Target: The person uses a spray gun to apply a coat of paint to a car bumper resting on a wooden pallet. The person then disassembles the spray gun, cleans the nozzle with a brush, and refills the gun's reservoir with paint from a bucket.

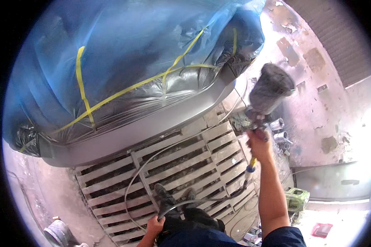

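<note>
My right hand (260,144), arm stretched forward, is wrapped round the handle of a spray gun (257,119) with a large dark paint cup (272,88) on top. An air hose with a yellow and blue fitting (251,165) runs down from the handle. Low by my legs, my left hand (155,225) is closed on the pale air hose (181,203). Ahead and to the left lies a grey painted car bumper (152,129). Blue plastic sheeting (123,53), held with yellow tape (127,89), covers the body above it. The gun is to the right of the bumper's right end.
I stand on slatted wooden pallets (181,164), with hose looping across them. Several cans (278,131) stand by the stained right wall (317,103). A green crate (297,199) is at the lower right, a bucket (58,231) at the lower left.
</note>
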`<state>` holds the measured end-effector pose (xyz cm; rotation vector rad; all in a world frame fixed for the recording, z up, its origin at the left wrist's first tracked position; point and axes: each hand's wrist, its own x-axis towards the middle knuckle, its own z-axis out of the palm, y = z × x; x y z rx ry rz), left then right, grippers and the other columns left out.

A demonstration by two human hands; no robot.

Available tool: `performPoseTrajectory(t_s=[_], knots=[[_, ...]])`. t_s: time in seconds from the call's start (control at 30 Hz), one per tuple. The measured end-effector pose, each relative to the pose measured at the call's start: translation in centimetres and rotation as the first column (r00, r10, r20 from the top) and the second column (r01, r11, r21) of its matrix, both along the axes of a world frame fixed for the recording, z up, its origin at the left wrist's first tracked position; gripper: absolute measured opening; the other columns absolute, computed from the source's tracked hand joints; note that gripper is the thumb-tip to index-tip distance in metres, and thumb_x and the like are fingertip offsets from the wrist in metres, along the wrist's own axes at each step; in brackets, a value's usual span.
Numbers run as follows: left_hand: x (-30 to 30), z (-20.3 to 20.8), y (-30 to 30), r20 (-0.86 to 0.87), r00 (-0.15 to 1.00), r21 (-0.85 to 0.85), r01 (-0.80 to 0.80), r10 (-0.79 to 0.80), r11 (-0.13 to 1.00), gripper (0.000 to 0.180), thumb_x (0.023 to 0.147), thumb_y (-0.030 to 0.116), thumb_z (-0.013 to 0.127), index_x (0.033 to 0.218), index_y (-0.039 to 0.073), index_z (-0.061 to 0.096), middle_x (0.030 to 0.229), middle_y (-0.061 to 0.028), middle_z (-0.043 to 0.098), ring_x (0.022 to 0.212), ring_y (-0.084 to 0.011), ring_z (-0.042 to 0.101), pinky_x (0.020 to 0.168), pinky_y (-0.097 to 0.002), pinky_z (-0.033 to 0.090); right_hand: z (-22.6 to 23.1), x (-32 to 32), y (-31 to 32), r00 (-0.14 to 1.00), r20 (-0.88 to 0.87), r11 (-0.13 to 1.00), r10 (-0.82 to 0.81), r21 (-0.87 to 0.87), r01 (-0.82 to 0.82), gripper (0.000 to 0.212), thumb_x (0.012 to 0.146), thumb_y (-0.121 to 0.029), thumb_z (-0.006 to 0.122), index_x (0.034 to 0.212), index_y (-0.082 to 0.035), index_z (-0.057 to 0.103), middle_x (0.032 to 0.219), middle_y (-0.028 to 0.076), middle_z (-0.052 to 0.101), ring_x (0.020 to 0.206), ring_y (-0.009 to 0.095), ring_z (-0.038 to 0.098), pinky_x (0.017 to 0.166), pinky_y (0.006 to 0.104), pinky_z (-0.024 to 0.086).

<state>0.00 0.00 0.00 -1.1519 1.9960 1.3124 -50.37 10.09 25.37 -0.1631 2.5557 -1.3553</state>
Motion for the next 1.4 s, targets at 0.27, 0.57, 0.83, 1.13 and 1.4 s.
performPoseTrajectory(t_s=[0.27, 0.57, 0.83, 1.13, 1.4], knots=[[-5.5, 2.6, 0.4, -0.244, 0.969, -0.146, 0.0, -0.036, 0.989, 0.046, 0.083, 0.043, 0.062, 0.071, 0.0, 0.053, 0.065, -0.0241, 0.056, 0.066, -0.044, 0.057, 0.057, -0.0508, 0.043, 3.3, -3.0, -1.4, 0.849, -0.523, 0.997, -0.074, -0.059, 0.051, 0.017, 0.085, -0.02, 0.069, 0.084, -0.006, 0.058, 0.063, 0.0, 0.056, 0.054, 0.009, 0.051, 0.049, 0.0254, 0.041], [-0.5, -0.9, -0.5, -0.053, 0.991, -0.059, 0.117, -0.121, 0.991, 0.044, 0.079, 0.044, 0.064, 0.085, 0.0, 0.06, 0.079, -0.0234, 0.063, 0.078, -0.0418, 0.061, 0.067, -0.0497, 0.048, -2.5, 7.2, 2.4, 0.982, 0.053, 0.984, 0.179, -0.024, -0.178, 0.03, 0.081, -0.013, 0.07, 0.106, -0.002, 0.056, 0.075, 0.002, 0.06, 0.064, 0.01, 0.054, 0.056, 0.0267, 0.046], [-2.1, 2.3, 0.9, 0.041, 0.993, 0.025, 0.107, -0.108, 0.994, 0.045, 0.079, 0.043, 0.062, 0.096, 0.001, 0.062, 0.09, -0.022, 0.065, 0.087, -0.0405, 0.062, 0.075, -0.0475, 0.049, -4.6, 7.4, 8.9, 0.912, 0.386, 0.983, 0.139, 0.056, -0.173, 0.026, 0.084, -0.029, 0.069, 0.084, -0.004, 0.064, 0.063, 0.002, 0.06, 0.056, 0.011, 0.056, 0.05, 0.0271, 0.044], [-6.1, 3.2, 6.5, 0.09, 0.996, -0.031, -0.024, 0.027, 0.999, 0.045, 0.08, 0.042, 0.06, 0.094, -0.001, 0.062, 0.091, -0.0258, 0.064, 0.091, -0.0419, 0.061, 0.079, -0.0478, 0.047, -2.7, -3.7, 13.6, 0.945, -0.159, 0.954, -0.285, -0.14, 0.264, 0.022, 0.089, -0.027, 0.063, 0.098, -0.007, 0.06, 0.063, 0.0, 0.054, 0.05, 0.008, 0.048, 0.043, 0.0245, 0.036], [-6.7, 1.9, 17.5, 0.35, 0.922, -0.131, -0.128, 0.167, 0.983, 0.041, 0.08, 0.041, 0.06, 0.085, 0.0, 0.061, 0.087, -0.0247, 0.063, 0.089, -0.0424, 0.061, 0.076, -0.0503, 0.045, -17.6, -3.7, 18.5, 0.991, -0.038, 0.96, 0.13, -0.243, -0.135, 0.018, 0.09, -0.025, 0.063, 0.1, -0.009, 0.062, 0.076, 0.002, 0.059, 0.059, 0.009, 0.052, 0.053, 0.0239, 0.043]])
